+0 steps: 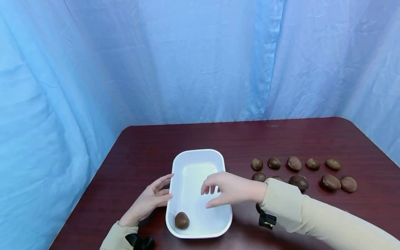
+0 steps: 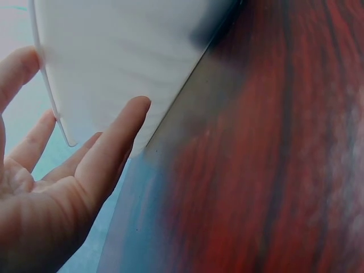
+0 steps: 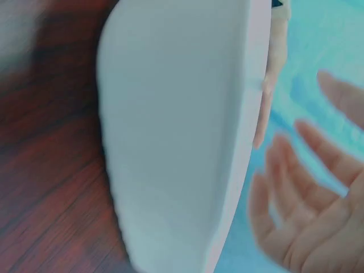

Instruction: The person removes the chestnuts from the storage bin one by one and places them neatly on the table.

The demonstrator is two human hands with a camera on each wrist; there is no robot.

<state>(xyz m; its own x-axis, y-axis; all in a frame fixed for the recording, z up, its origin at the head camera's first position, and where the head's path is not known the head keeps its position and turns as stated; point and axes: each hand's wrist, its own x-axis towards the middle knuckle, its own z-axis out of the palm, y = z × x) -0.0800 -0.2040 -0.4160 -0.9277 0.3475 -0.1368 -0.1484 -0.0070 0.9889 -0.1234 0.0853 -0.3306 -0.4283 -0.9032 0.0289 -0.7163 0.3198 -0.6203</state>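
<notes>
In the head view a white rectangular tray point(image 1: 200, 235) stands on the dark table. One smooth, brown, rounded piece point(image 1: 182, 221), like a large nut or stone, lies in its near left corner. My left hand point(image 1: 151, 200) is at the tray's left side. In the left wrist view its fingers are extended, the thumb point(image 2: 116, 145) against the white wall point(image 2: 114, 57). My right hand point(image 1: 229, 188) hovers over the tray's right half, fingers loosely bent and apart from the thumb. Nothing shows between those fingers in the right wrist view, where the hand point(image 3: 313, 216) is slightly blurred.
Several similar brown pieces point(image 1: 294, 163) lie in two rough rows on the table's right side. The right sleeve point(image 1: 284, 205) hides part of the nearer row. A blue curtain point(image 1: 200, 62) hangs behind the table's far edge point(image 1: 200, 124). Dark wrist devices point(image 1: 267, 220) sit on both arms.
</notes>
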